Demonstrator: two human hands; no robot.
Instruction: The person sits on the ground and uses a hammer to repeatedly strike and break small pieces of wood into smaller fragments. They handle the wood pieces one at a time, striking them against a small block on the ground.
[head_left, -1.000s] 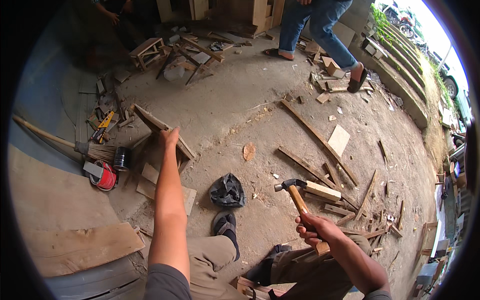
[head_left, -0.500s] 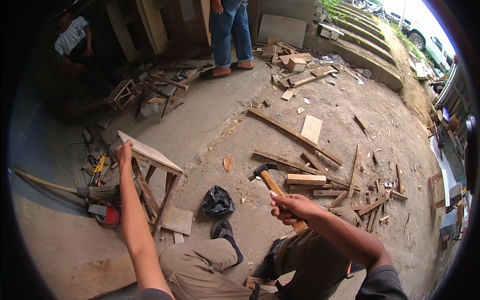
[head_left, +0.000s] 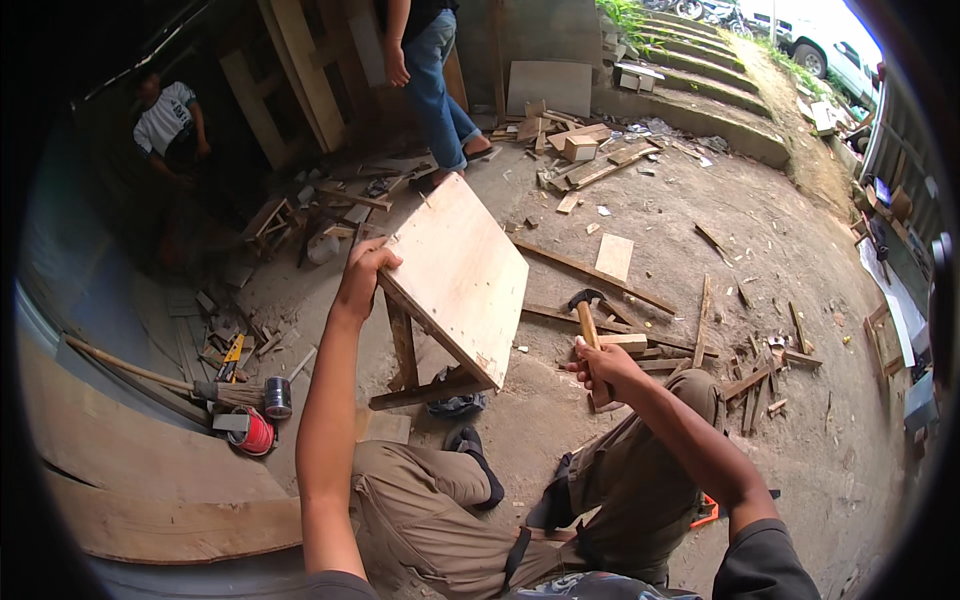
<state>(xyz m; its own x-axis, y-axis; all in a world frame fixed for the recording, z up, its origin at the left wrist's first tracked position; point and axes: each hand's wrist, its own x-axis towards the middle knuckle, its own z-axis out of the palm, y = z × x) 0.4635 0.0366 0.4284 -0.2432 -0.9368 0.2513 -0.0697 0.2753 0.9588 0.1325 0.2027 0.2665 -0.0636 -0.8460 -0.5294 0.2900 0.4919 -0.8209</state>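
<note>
My left hand [head_left: 366, 278] grips the left edge of a small wooden stool [head_left: 462, 270], its fingers over the rim of the square pale plywood top. The stool is tilted, with the top turned toward me and some of its darker legs showing below. In my right hand [head_left: 606, 372] is a hammer [head_left: 589, 322], held by its wooden handle with the dark claw head up. The hammer is to the right of the stool and apart from it. A black plastic bag [head_left: 458, 404] lies partly hidden behind the stool.
Wood strips [head_left: 705, 320] and offcuts litter the ground to the right. A broom [head_left: 225, 393], a red bucket [head_left: 255, 434] and a tin can [head_left: 278, 398] stand at left, near a yellow handsaw [head_left: 232, 352]. One person [head_left: 432, 90] stands ahead; another [head_left: 166, 118] is at far left.
My left hand has lifted the stool up and to the right, tilting its top toward me. The hammer has shifted slightly right and lower. The standing person ahead has changed stance.
</note>
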